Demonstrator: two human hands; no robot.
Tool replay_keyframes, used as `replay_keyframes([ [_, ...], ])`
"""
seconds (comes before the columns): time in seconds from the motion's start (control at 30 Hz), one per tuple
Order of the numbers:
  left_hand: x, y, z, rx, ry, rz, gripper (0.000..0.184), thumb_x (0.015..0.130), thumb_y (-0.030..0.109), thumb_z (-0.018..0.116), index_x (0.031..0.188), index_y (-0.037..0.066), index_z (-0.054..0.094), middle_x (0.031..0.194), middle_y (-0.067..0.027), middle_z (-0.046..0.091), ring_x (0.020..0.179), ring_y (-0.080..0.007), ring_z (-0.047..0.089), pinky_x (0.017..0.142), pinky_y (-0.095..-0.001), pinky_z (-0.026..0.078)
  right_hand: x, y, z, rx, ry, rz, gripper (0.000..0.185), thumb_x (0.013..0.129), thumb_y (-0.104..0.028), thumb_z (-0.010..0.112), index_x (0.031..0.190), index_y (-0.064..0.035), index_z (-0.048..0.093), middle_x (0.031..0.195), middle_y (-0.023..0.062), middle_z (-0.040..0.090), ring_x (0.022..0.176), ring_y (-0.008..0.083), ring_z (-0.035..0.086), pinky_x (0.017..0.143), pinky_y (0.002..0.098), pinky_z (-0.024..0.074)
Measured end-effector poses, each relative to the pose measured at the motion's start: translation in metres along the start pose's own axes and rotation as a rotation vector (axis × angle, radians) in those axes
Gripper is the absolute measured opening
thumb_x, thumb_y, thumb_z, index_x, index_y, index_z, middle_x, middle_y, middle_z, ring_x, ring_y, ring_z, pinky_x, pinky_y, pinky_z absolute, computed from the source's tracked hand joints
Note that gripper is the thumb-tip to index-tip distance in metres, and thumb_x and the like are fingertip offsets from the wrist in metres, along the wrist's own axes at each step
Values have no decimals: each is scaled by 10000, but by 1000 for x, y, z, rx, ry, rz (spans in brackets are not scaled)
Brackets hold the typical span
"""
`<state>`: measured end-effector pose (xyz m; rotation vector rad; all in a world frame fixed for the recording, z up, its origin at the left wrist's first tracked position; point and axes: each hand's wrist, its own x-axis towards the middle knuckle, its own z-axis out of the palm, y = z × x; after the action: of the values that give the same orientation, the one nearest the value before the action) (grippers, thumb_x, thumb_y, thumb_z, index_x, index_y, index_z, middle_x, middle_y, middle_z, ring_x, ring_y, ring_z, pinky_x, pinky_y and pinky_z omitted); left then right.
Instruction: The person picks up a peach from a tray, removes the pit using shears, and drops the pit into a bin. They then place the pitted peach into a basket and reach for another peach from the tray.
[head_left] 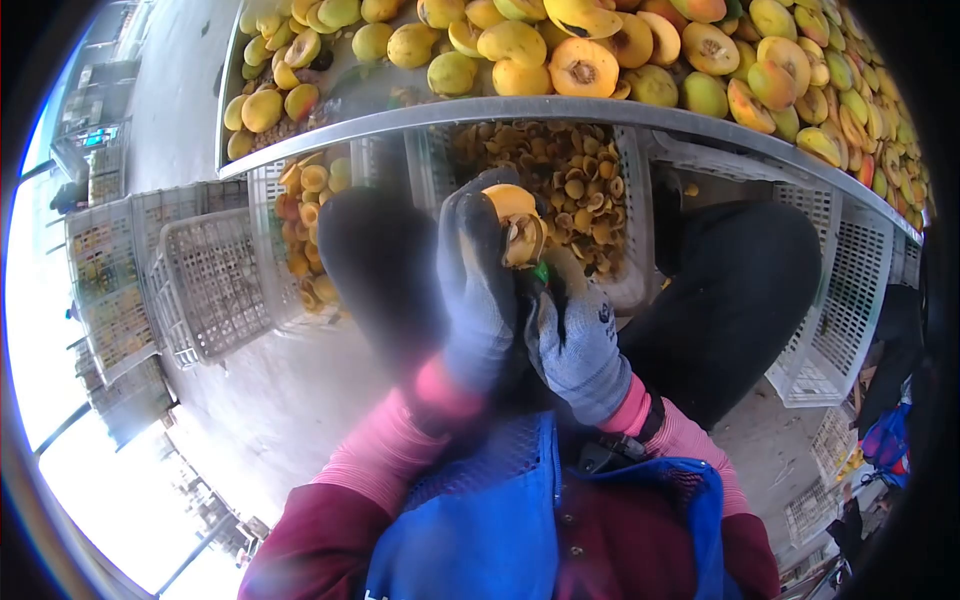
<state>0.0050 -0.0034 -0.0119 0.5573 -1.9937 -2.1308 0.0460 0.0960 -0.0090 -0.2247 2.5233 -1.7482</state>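
Both of my hands are in grey gloves, held together over my lap. My left hand (470, 270) is closed around an orange-yellow peach half (513, 202) whose hollow middle faces up. Against its lower edge my right hand (580, 335) is closed on a small tool with a green part (541, 271). Most of that tool is hidden by the fingers, so its kind does not show.
Ahead stands a metal-edged table (480, 108) heaped with whole and halved peaches (583, 68). Below it, a crate (635, 220) holds many cut pieces, and another crate (268, 230) holds peach halves. Stacked plastic crates (215, 280) stand at left, more crates (845, 300) at right.
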Motion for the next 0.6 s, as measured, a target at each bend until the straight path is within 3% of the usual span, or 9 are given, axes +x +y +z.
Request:
replay_keyframes([
  [0.17, -4, 3, 2, 41, -48, 104, 320, 980, 271, 413, 1055, -8, 550, 910, -90, 588, 817, -140, 549, 741, -265, 450, -10, 1, 1, -20, 23, -48, 392, 879, -75, 487, 1236, 75, 425, 990, 221, 563, 817, 343, 560, 743, 382, 452],
  [0.37, -6, 12, -2, 104, -166, 77, 286, 971, 243, 438, 1052, -8, 548, 897, -83, 585, 801, -134, 542, 725, -256, 444, -18, 11, 1, 214, -92, 109, 393, 912, -105, 483, 1274, 28, 406, 1008, 169, 560, 835, 230, 566, 720, 318, 476],
  [0.43, -6, 16, -4, 103, -242, 1, 272, 966, 231, 447, 1048, -6, 553, 891, -84, 585, 793, -132, 542, 713, -256, 446, -20, 21, 5, 64, -19, -59, 373, 924, -117, 480, 1269, 9, 412, 1003, 141, 560, 807, 183, 565, 666, 285, 481],
  [0.5, -4, 21, -11, 159, -335, -9, 277, 963, 225, 448, 1050, -12, 563, 911, -80, 589, 806, -131, 547, 730, -257, 448, -20, 29, 7, -373, 182, -490, 347, 937, -135, 480, 1255, -9, 422, 995, 112, 557, 746, 142, 565, 577, 255, 481],
  [0.57, 2, 23, -17, 264, -454, 48, 301, 962, 226, 442, 1056, -25, 578, 956, -72, 598, 842, -130, 556, 775, -256, 450, -28, 14, 2, 684, 9, 351, 285, 949, -225, 472, 1152, -24, 470, 896, 83, 564, 614, 125, 531, 472, 248, 427],
  [0.6, 3, 20, -19, 349, -478, 179, 274, 956, 191, 453, 1068, -31, 570, 963, -78, 598, 854, -135, 555, 783, -261, 452, -28, 7, -3, 908, -101, 536, 277, 953, -259, 466, 1114, -34, 489, 842, 64, 550, 565, 116, 507, 442, 240, 402],
])
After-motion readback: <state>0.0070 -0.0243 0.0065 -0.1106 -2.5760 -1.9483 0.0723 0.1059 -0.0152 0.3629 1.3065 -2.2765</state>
